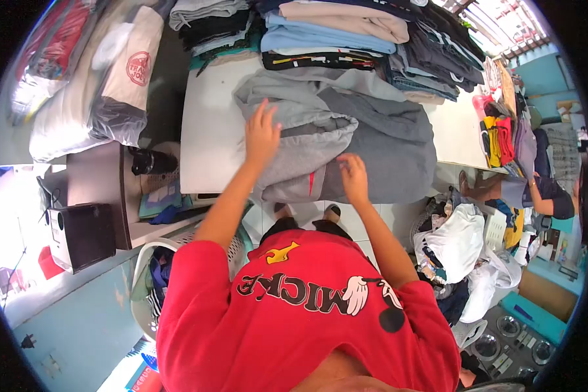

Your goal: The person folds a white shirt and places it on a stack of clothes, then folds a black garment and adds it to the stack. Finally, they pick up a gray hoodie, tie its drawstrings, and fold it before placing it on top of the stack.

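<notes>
A two-tone grey garment (385, 153), which looks like a hooded sweatshirt, lies spread and partly folded on the white table (209, 124). A rolled opening shows near its middle, with a thin red stripe below. Over the lighter left part is my left hand (262, 138), its fingers stretched out and apart. My right hand (354, 175) is at the near part of the garment, just right of the red stripe. Its fingers are slightly bent and apart, with nothing visible in them.
Behind the garment stand stacks of folded clothes (336, 32). Bagged clothes (98, 85) lie at the left, above a shelf with a black box (81, 235). A laundry basket (140, 274) is left of my body. Heaped clothes (460, 235) and another person (555, 196) are at the right.
</notes>
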{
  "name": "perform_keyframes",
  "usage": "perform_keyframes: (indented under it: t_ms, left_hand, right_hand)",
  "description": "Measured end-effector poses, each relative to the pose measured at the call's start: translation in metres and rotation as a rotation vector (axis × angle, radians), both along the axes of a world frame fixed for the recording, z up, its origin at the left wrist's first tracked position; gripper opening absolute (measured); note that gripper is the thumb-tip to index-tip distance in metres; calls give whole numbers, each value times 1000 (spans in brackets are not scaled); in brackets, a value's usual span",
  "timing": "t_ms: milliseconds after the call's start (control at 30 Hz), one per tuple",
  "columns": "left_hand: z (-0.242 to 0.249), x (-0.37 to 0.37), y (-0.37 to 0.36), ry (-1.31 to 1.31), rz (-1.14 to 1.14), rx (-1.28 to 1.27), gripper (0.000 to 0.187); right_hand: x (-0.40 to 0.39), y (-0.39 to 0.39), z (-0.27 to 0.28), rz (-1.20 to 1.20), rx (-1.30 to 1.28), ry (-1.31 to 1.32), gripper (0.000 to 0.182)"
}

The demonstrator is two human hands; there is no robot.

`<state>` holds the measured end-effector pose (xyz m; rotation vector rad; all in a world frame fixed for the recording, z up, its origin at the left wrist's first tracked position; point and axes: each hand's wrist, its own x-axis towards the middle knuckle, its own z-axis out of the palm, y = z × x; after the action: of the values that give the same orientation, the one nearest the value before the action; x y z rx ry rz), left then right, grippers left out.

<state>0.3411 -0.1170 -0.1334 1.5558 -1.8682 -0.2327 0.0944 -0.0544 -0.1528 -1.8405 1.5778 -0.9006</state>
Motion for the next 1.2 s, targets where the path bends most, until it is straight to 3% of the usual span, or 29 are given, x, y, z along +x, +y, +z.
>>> perform_keyframes:
  t_ms: [100,167,233,300,367,433,533,600,633,667,733,800,833,900,933,967,1000,1033,1100,1200]
  left_hand:
    - [-24,-25,36,30,41,155,46]
    - [-41,-32,52,-209,192,252,54]
    - [-63,-15,57,-281,176,298,59]
    - [-74,-3,50,-455,127,263,59]
    - [-81,9,33,-494,75,200,58]
    - [-80,16,13,-537,48,196,57]
    - [-76,27,-14,-571,15,218,56]
    - [-67,29,-19,-640,13,287,57]
    - [-61,26,-15,-646,10,292,57]
    - [-50,24,-6,-500,154,251,60]
    - [-51,26,28,-178,437,76,63]
    - [-71,27,86,61,736,-76,65]
    - [-79,19,116,127,904,-93,67]
    - [-94,-3,161,343,1081,-6,65]
    - [-100,-11,170,332,1092,-6,65]
    - [-102,-20,177,745,1135,83,64]
    - [-104,-26,182,1162,1147,173,63]
    - [-105,-26,183,1156,1155,173,63]
    - [-116,-12,172,1270,725,329,56]
    - [-139,19,167,1338,634,534,53]
  right_hand:
    - [-23,-11,-15,-118,-87,180,20]
    - [-46,-13,-21,-171,-37,278,25]
    - [-67,-10,-30,-228,10,371,30]
    - [-95,-5,-43,-328,84,670,42]
    - [-119,2,-44,-332,139,698,48]
    - [-124,3,-42,-162,109,787,50]
    - [-130,-3,-37,-187,122,714,41]
    - [-149,-6,-47,-45,-60,275,28]
    - [-162,1,-47,-172,-98,250,22]
    - [-175,12,-44,-298,-131,221,17]
    - [-199,37,-52,-796,-102,-19,19]
    - [-242,61,-107,-1202,-99,-488,35]
    - [-247,62,-102,-1196,-82,-495,35]
    - [-260,63,-82,-1322,492,-1354,53]
    - [-269,62,-92,-1188,550,-1534,60]
    - [-274,55,-94,-1185,565,-1533,60]
    - [-279,50,-96,-977,556,-1501,56]
    - [-283,48,-96,-773,541,-1463,53]
    - [-289,43,-85,-768,494,-1372,50]
    - [-292,30,-45,-690,329,-1273,47]
